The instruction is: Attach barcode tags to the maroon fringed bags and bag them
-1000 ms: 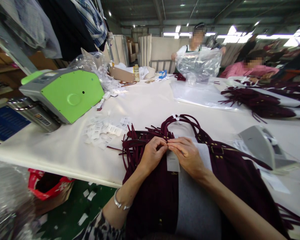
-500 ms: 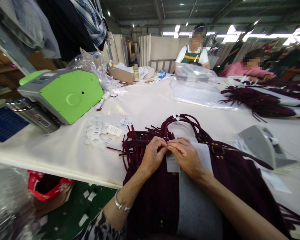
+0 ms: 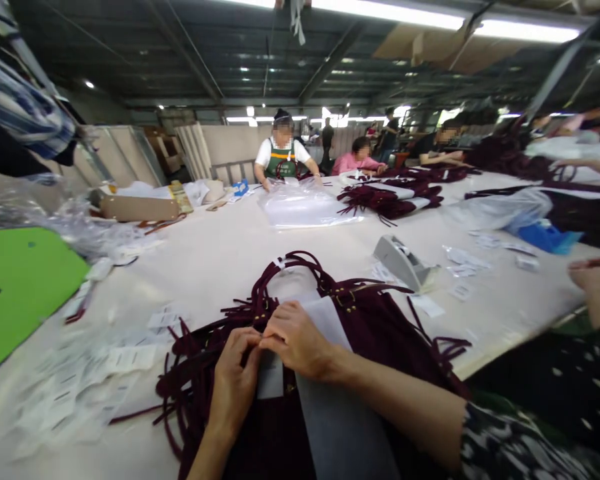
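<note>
A dark maroon fringed handbag [image 3: 380,330] lies on the table in front of me, its looped handles [image 3: 263,280] pointing away. A strip of pale grey sheet [image 3: 330,393] runs along it. Against the bag hangs a white hang tag [image 3: 270,378], directly below my fingertips. My left hand [image 3: 236,377] is closed in a pinch at the tag's top edge. From the other side, my right hand [image 3: 300,340] pinches at the same spot, and the fingertips meet. My fingers cover whatever fastens the tag to the bag.
Loose white labels [image 3: 85,380] lie left of the bag, near a green machine [image 3: 25,293]. A grey tape dispenser [image 3: 403,260] stands to the right. Clear plastic bags [image 3: 305,203] and more maroon bags [image 3: 390,193] lie farther back. A co-worker's hand [image 3: 597,283] is at the right edge.
My view has swung right and up, so the machine slides left and more of the right side shows. Both hands keep their pinch above the tag.
</note>
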`<state>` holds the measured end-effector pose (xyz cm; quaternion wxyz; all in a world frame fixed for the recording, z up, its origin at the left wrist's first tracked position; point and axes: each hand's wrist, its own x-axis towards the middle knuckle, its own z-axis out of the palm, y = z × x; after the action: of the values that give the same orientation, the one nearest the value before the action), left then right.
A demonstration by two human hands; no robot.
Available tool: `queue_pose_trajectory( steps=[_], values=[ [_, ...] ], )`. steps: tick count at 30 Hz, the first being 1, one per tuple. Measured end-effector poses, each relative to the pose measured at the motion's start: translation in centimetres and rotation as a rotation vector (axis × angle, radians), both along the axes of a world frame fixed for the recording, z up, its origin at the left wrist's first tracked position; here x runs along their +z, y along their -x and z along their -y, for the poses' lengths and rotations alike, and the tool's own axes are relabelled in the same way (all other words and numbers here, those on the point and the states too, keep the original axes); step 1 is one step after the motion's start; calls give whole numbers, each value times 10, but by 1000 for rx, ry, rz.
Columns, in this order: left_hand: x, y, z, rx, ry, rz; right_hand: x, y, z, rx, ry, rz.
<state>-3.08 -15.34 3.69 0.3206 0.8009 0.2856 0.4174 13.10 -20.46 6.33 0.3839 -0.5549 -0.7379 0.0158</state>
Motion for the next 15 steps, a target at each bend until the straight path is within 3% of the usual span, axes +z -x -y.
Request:
queue_pose_trajectory(
  steps=[5,8,12,15],
  values=[
    [-8,2,0,48,-146,-35,7,1,-2,-94,288,-39],
    [-11,1,0,52,-252,-59,16,3,0,-101,384,97],
    [-11,-3,2,9,-354,-91,28,5,12,-56,196,460],
    [-8,-5,4,-24,-387,-81,34,3,20,-5,98,565]
  ],
)
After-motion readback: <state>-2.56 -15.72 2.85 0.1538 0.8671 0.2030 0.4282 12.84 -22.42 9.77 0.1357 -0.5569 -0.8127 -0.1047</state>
